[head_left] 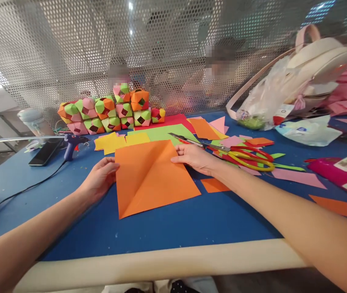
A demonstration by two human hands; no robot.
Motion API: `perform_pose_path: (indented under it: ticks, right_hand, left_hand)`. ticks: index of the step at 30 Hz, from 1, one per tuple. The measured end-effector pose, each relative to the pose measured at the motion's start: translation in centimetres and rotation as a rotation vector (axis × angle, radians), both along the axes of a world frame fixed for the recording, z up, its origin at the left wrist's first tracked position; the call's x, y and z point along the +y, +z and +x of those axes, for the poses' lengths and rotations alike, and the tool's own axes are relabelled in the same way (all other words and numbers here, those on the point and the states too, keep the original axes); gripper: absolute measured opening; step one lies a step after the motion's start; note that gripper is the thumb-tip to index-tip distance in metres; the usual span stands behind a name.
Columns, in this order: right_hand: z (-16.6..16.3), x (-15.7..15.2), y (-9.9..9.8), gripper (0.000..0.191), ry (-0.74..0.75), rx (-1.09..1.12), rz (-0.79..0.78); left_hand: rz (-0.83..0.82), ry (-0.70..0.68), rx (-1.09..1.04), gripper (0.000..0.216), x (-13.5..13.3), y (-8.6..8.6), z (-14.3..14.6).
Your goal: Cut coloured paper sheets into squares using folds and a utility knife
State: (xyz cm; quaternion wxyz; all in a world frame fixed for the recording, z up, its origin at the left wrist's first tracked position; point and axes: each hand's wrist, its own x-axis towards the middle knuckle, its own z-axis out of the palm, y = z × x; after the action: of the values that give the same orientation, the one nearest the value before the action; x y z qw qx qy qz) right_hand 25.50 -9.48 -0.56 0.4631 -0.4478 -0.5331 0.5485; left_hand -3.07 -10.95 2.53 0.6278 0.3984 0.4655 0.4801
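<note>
Between my hands is a square sheet of orange paper [158, 175], with a crease running diagonally from its near left corner to its far right one. My left hand [101, 177] pinches the sheet's left edge, thumb on top. At the far right edge my right hand [193, 158] has its thumb over the paper and its other fingers partly hidden behind. Just beyond my right hand lie scissors [246, 156] with red and yellow handles. A green sheet [164, 133] and yellow paper pieces [112, 142] are behind the orange sheet.
Folded paper blocks [104, 109] are stacked against the perforated metal screen [78, 44]. On the left are a glue gun [71, 144], a phone [46, 152] and a cup [34, 122]. Paper scraps, a pink power strip [338, 175] and a white bag [316, 61] occupy the right.
</note>
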Motion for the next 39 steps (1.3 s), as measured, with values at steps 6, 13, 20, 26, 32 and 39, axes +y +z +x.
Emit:
perform_pose_path:
  ticks: [6,13,20,26,32,39]
  right_hand:
    - [-0.4,-0.3,-0.3,0.035,-0.02,-0.04,-0.023]
    - [-0.6,-0.3,-0.5,0.037,-0.125,-0.172,0.001]
    - [-0.4,-0.4,-0.3,0.036,-0.155,-0.188,0.082]
    - [-0.8,-0.2,0.3,0.045,-0.212,-0.041,0.103]
    - [-1.0,-0.8,1.0,0.039,-0.201,-0.025,0.122]
    - [-0.5,-1.2,1.9,0.03,-0.183,-0.17,0.157]
  left_hand:
    - [0.089,-0.015,-0.043,0.019,1.9,-0.1,-0.1]
    - [0.141,0.026,0.054,0.019,1.9,-0.4,-1.0]
    - [0.29,-0.026,0.196,0.027,1.7,-0.4,-2.1]
    - [0.363,-0.089,0.342,0.027,1.1,0.6,-2.3]
    - [0.253,-0.089,0.226,0.019,0.5,1.6,-1.7]
    - [0.297,-0.042,0.174,0.019,0.2,2.5,-1.5]
